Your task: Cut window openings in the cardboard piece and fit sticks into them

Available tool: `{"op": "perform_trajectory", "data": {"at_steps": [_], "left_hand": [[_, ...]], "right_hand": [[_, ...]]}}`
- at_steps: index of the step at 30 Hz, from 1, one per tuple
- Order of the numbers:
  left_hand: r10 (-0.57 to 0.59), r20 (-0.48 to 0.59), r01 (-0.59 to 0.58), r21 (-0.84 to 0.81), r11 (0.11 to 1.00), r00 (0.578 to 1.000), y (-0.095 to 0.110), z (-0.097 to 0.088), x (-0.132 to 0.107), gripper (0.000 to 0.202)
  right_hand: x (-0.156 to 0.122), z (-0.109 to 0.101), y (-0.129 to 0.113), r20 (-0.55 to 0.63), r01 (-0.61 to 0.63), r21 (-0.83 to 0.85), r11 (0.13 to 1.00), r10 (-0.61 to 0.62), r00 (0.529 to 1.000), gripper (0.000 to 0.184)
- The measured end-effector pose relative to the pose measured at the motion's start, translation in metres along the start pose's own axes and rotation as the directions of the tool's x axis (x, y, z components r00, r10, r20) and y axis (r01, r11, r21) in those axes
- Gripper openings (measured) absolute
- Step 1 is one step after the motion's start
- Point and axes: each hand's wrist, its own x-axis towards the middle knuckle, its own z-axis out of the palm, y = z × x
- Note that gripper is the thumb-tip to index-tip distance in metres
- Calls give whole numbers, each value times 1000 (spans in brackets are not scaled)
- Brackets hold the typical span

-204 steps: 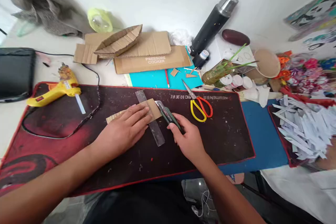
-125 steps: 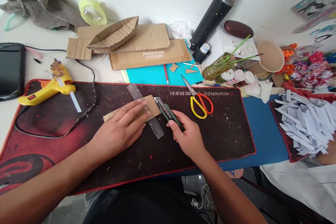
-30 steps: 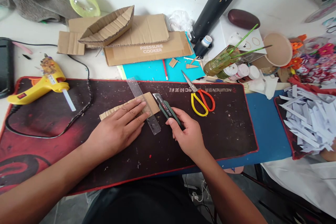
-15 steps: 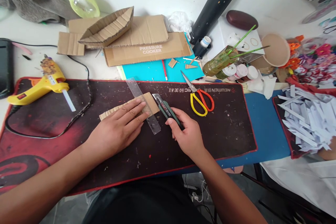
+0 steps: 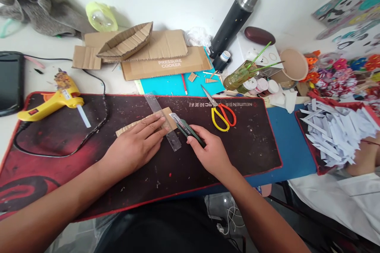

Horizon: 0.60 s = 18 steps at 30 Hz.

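My left hand [image 5: 135,144] lies with outstretched fingers on a clear plastic ruler [image 5: 173,140] and a small strip of corrugated cardboard [image 5: 127,128], pressing both to the dark mat. The ruler crosses the strip at a slant, and the hand covers much of the strip. In my right hand [image 5: 210,147] is a dark green utility knife [image 5: 190,131], gripped by its handle. Its blade is out and points up-left at the strip's right end; whether it touches the cardboard I cannot tell. Scissors [image 5: 223,115] with yellow and red handles rest to the right.
A yellow glue gun [image 5: 49,104] and its black cord lie at left. Behind the mat [image 5: 237,146] are a cardboard boat shape [image 5: 126,41], cardboard sheets [image 5: 142,70], a red pencil [image 5: 184,84], a black flask [image 5: 230,21] and paint jars [image 5: 261,85]. Folded white papers [image 5: 335,130] are heaped at right.
The knife has moved slightly left, bringing its blade to the strip's right end. My left hand, the ruler and the strip hold their arrangement. The camera view has shifted a little.
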Motion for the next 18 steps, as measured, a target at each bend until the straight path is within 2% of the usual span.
{"op": "perform_trajectory", "data": {"at_steps": [5, 10, 18], "left_hand": [[32, -14, -31, 33, 999, 999, 0, 0, 2, 37], [15, -45, -14, 5, 1000, 999, 1, 0, 3, 37], [18, -39, -18, -9, 1000, 999, 1, 0, 4, 38]], "right_hand": [[0, -3, -9, 27, 38, -153, 987, -35, 999, 36], [1, -2, -18, 44, 63, -261, 963, -53, 998, 38], [0, 2, -22, 53, 103, -353, 930, -90, 995, 39]]}}
